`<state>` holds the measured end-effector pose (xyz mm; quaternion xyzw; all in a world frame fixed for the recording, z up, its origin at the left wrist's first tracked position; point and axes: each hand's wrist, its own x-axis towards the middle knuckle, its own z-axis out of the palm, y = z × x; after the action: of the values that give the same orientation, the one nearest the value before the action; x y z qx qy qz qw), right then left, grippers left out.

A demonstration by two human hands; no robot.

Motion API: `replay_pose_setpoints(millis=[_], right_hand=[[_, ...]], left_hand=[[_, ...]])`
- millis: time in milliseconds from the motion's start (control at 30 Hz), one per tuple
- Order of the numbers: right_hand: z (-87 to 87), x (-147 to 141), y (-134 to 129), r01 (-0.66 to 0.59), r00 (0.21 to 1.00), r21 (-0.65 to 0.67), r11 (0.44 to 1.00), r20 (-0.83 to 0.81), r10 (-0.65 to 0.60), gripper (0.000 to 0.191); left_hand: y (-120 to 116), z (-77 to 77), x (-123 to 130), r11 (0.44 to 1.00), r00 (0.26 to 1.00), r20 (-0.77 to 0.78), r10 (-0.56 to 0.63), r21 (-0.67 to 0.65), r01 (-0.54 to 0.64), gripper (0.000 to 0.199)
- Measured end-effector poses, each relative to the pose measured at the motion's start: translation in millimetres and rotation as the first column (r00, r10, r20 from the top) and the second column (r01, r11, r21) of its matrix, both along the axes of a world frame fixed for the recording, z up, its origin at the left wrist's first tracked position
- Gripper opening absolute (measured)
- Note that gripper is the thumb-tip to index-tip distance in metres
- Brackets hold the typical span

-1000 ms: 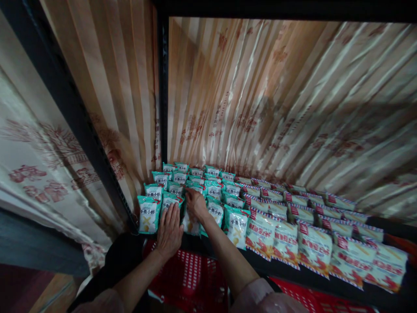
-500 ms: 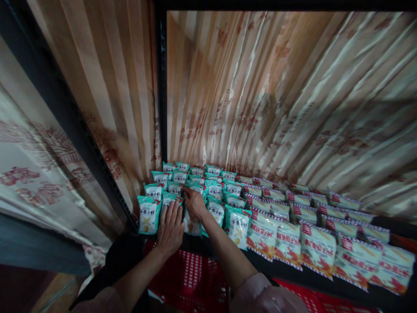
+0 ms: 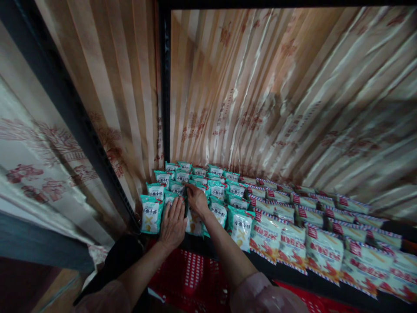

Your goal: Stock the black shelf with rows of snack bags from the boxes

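Rows of teal-and-white snack bags stand upright on a dark shelf. My left hand lies flat with fingers stretched over the front of one teal bag in the front row. Just right of it, my right hand reaches over a front-row bag, its fingers bent together at the bags behind. Whether those fingertips pinch a bag edge is too small to tell. To the right stand rows of white bags with red print and striped edges.
Red plastic baskets sit below the shelf edge. Dark metal posts frame the shelf at the left and back. Patterned pleated cloth hangs behind and beside the bags.
The view has shifted slightly, so the bags appear a little further right. Both hands stay at nearly the same bags.
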<state>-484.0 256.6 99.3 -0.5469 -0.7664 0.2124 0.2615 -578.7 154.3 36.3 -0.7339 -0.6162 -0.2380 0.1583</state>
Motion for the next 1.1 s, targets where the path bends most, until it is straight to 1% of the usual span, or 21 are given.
replay_pose_setpoints(millis=[100, 200, 333, 467, 600, 700, 767, 900, 967, 1033, 1100], right_hand=[[0.8, 0.3, -1.8, 0.002, 1.0, -0.03, 1.0, 0.016, -0.002, 0.035], [1.5, 3.1, -2.5, -0.022, 1.0, -0.037, 0.999, -0.007, 0.022, 0.036], [2.8, 6.3, -1.1, -0.029, 1.0, -0.071, 0.997, -0.003, 0.029, 0.036], [3.7, 7.9, 1.2, -0.049, 0.999, -0.079, 0.996, 0.011, 0.05, 0.037], [6.4, 10.8, 3.9, -0.094, 0.996, -0.053, 0.994, 0.005, 0.094, 0.036], [10.2, 13.9, 6.4, -0.111, 0.994, -0.036, 0.993, 0.007, 0.111, 0.035], [12.9, 15.8, 9.3, -0.093, 0.996, -0.022, 0.995, 0.011, 0.094, 0.033], [17.1, 17.7, 21.0, -0.018, 0.999, 0.03, 0.999, 0.032, 0.017, 0.033], [18.5, 17.6, 29.4, -0.01, 0.998, 0.071, 0.997, 0.063, 0.006, 0.034], [19.4, 16.8, 38.4, -0.034, 0.994, 0.109, 0.993, 0.109, 0.022, 0.034], [20.0, 15.2, 46.7, -0.082, 0.985, 0.133, 0.988, 0.161, 0.06, 0.034]], left_hand=[[-0.3, 2.4, 2.0, 1.0, 1.0, 0.025, 0.0, 0.012, 0.0, 0.047], [1.0, 7.7, 4.0, 0.999, 0.999, 0.044, -0.014, 0.037, 0.012, 0.045], [7.0, 14.7, 5.1, 0.997, 0.998, 0.056, -0.039, 0.067, 0.036, 0.04], [13.0, 17.2, 5.4, 0.996, 0.996, 0.058, -0.063, 0.069, 0.059, 0.038], [17.7, 18.9, 6.1, 0.995, 0.996, 0.043, -0.082, 0.06, 0.079, 0.038], [23.3, 23.6, 6.6, 0.996, 0.996, 0.034, -0.079, 0.047, 0.077, 0.038], [28.1, 28.5, 6.9, 0.996, 0.997, 0.028, -0.075, 0.043, 0.074, 0.038], [37.5, 38.0, 7.1, 0.995, 0.996, 0.013, -0.09, 0.042, 0.09, 0.038], [41.6, 41.0, 7.1, 0.995, 0.995, 0.008, -0.099, 0.023, 0.099, 0.037], [45.4, 42.7, 7.0, 0.994, 0.994, 0.007, -0.11, 0.004, 0.11, 0.036], [48.6, 43.5, 6.8, 0.994, 0.994, 0.011, -0.113, -0.003, 0.113, 0.035]])
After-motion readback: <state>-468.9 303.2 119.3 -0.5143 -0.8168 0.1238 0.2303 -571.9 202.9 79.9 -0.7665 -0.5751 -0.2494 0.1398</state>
